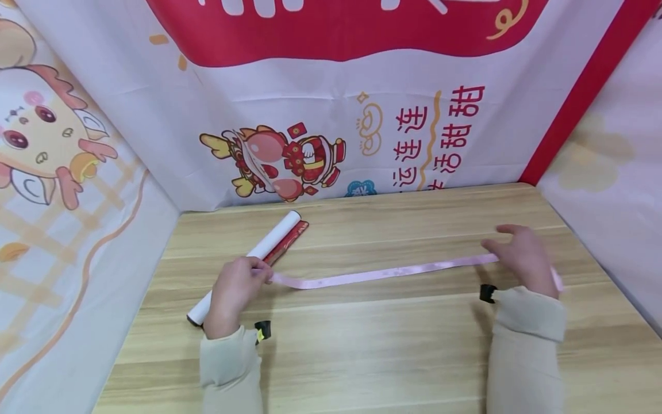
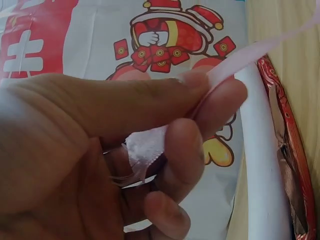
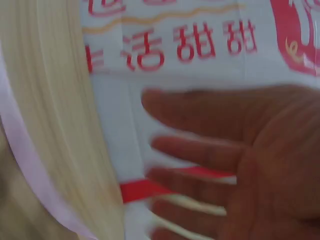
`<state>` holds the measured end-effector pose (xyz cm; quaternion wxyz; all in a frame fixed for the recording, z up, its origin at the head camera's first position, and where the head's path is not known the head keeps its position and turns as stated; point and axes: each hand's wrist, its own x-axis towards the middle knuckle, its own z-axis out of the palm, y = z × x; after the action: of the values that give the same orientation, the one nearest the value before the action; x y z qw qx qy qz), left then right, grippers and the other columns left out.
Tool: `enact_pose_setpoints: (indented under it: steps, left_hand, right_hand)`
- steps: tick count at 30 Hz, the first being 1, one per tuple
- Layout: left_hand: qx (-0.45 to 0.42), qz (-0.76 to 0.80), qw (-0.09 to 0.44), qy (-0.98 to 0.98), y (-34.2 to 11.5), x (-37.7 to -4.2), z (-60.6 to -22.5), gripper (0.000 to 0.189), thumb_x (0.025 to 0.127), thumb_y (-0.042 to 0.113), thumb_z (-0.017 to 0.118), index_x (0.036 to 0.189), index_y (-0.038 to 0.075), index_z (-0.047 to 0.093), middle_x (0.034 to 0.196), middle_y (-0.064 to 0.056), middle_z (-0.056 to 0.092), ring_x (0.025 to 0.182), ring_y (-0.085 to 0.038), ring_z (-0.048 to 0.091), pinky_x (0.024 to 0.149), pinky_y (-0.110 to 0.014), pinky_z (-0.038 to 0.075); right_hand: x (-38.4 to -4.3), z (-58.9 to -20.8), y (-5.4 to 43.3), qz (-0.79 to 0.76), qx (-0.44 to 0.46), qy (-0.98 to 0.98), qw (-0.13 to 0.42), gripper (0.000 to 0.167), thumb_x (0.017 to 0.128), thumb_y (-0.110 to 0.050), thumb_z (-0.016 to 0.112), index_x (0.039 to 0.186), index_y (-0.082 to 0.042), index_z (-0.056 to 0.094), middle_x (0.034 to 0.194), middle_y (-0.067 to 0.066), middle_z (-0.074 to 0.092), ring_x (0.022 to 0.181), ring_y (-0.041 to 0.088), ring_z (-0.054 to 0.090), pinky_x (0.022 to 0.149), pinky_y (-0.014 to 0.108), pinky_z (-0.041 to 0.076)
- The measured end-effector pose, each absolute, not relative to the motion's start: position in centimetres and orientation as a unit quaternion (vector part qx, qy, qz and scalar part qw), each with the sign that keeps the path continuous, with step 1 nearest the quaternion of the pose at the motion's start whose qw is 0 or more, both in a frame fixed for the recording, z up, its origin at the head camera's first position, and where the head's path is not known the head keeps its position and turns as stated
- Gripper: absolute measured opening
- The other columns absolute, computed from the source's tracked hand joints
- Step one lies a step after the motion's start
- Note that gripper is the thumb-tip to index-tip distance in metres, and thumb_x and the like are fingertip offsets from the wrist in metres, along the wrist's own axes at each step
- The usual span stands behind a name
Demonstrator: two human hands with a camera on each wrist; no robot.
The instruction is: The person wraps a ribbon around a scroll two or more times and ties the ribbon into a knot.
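The long, narrow, pale pink ribbon of shiny cloth (image 1: 362, 276) is stretched over the light wood-grained worktop (image 1: 372, 345), with one end in the person's left hand (image 1: 235, 290). There the thumb and the index finger are clamped on the ribbon, pressing it flat between their tips; a short end goes behind the thumb into the palm, where its edge looks finely toothed and loose threads are hanging. The right hand (image 1: 522, 261) has its fingers (image 3: 200, 152) apart and grips nothing; the ribbon passes beneath it and appears again on its outer side. Near the left hand, a smooth white cylindrical tube with dark ends (image 1: 273, 237) lies slanting beside a thin, red, patterned strip-shaped object (image 1: 286, 244). Behind is a lightly creased white printed cloth (image 1: 289, 103).
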<state>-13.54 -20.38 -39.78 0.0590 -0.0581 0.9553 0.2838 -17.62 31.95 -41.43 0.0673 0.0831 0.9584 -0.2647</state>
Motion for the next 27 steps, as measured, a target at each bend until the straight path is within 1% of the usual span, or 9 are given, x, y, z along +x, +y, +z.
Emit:
enact_pose_setpoints:
  steps: [1, 4, 7, 10, 15, 18, 21, 23, 27]
  left_hand:
    - [-0.059, 0.285, 0.057, 0.955, -20.3, -13.6, -39.7, 0.016, 0.100, 0.017, 0.068, 0.105, 0.008, 0.080, 0.099, -0.008, 0.079, 0.080, -0.022, 0.059, 0.068, -0.031, 0.042]
    - [-0.057, 0.293, 0.048, 0.953, -20.1, -13.6, -39.4, 0.017, 0.103, 0.019, 0.066, 0.107, 0.008, 0.079, 0.098, -0.007, 0.080, 0.080, -0.022, 0.060, 0.068, -0.031, 0.041]
    - [-0.050, 0.301, 0.036, 0.952, -19.7, -13.6, -39.3, 0.017, 0.103, 0.019, 0.066, 0.107, 0.008, 0.079, 0.095, -0.006, 0.081, 0.080, -0.021, 0.063, 0.068, -0.030, 0.042]
    - [-0.047, 0.308, 0.031, 0.950, -19.4, -13.5, -39.1, 0.016, 0.103, 0.018, 0.067, 0.106, 0.009, 0.079, 0.095, -0.005, 0.081, 0.081, -0.020, 0.064, 0.068, -0.030, 0.043]
    - [-0.039, 0.312, 0.026, 0.949, -19.1, -13.5, -39.1, 0.017, 0.103, 0.021, 0.068, 0.107, 0.009, 0.079, 0.094, -0.004, 0.082, 0.082, -0.019, 0.065, 0.069, -0.030, 0.043]
    - [-0.031, 0.314, 0.018, 0.949, -19.0, -13.5, -39.1, 0.017, 0.103, 0.021, 0.068, 0.107, 0.008, 0.079, 0.093, -0.004, 0.082, 0.082, -0.019, 0.066, 0.069, -0.030, 0.043]
    - [-0.023, 0.314, 0.010, 0.949, -18.9, -13.5, -39.0, 0.015, 0.102, 0.019, 0.068, 0.104, 0.008, 0.079, 0.092, -0.004, 0.082, 0.081, -0.018, 0.067, 0.069, -0.030, 0.044]
    - [-0.022, 0.315, 0.009, 0.949, -18.9, -13.5, -39.0, 0.015, 0.102, 0.018, 0.068, 0.103, 0.008, 0.079, 0.092, -0.004, 0.082, 0.081, -0.018, 0.067, 0.069, -0.030, 0.044]
    - [-0.023, 0.317, 0.013, 0.948, -18.8, -13.5, -38.8, 0.015, 0.103, 0.018, 0.068, 0.104, 0.008, 0.079, 0.092, -0.004, 0.082, 0.082, -0.018, 0.068, 0.069, -0.030, 0.044]
  right_hand:
    - [-17.9, -41.3, 30.8, -0.275, 0.051, 0.957, 0.084, 0.067, 0.104, -0.041, 0.061, 0.151, 0.005, 0.048, 0.152, 0.038, 0.047, 0.136, 0.056, 0.046, 0.106, 0.067, 0.044]
    - [-18.9, -41.1, 26.9, -0.289, -0.046, 0.945, 0.146, 0.057, 0.104, -0.033, 0.064, 0.147, 0.003, 0.054, 0.143, 0.032, 0.059, 0.129, 0.047, 0.057, 0.104, 0.063, 0.049]
    - [-19.6, -41.8, 22.7, -0.288, -0.096, 0.934, 0.188, 0.045, 0.102, -0.027, 0.067, 0.139, 0.000, 0.062, 0.129, 0.023, 0.068, 0.114, 0.036, 0.065, 0.097, 0.053, 0.056]
    - [-19.9, -42.7, 19.5, -0.276, -0.111, 0.931, 0.213, 0.035, 0.100, -0.022, 0.069, 0.131, -0.004, 0.066, 0.119, 0.014, 0.070, 0.104, 0.027, 0.064, 0.092, 0.046, 0.057]
    - [-19.8, -43.9, 16.9, -0.256, -0.118, 0.934, 0.220, 0.025, 0.095, -0.017, 0.077, 0.117, -0.007, 0.070, 0.107, 0.009, 0.070, 0.095, 0.024, 0.060, 0.087, 0.041, 0.054]
    - [-19.7, -44.4, 16.5, -0.255, -0.112, 0.935, 0.220, 0.014, 0.095, -0.015, 0.076, 0.105, -0.007, 0.070, 0.097, 0.008, 0.068, 0.089, 0.023, 0.060, 0.078, 0.036, 0.051]
    - [-19.8, -44.7, 16.4, -0.257, -0.102, 0.936, 0.220, 0.006, 0.097, -0.013, 0.073, 0.096, -0.010, 0.069, 0.091, 0.006, 0.066, 0.085, 0.021, 0.059, 0.074, 0.032, 0.049]
    - [-19.8, -44.9, 16.3, -0.261, -0.101, 0.935, 0.219, 0.006, 0.098, -0.015, 0.072, 0.096, -0.010, 0.069, 0.092, 0.006, 0.066, 0.086, 0.022, 0.059, 0.075, 0.033, 0.049]
    - [-19.9, -45.2, 15.5, -0.266, -0.115, 0.934, 0.209, 0.009, 0.099, -0.017, 0.073, 0.105, -0.011, 0.070, 0.100, 0.005, 0.067, 0.092, 0.022, 0.059, 0.083, 0.036, 0.052]
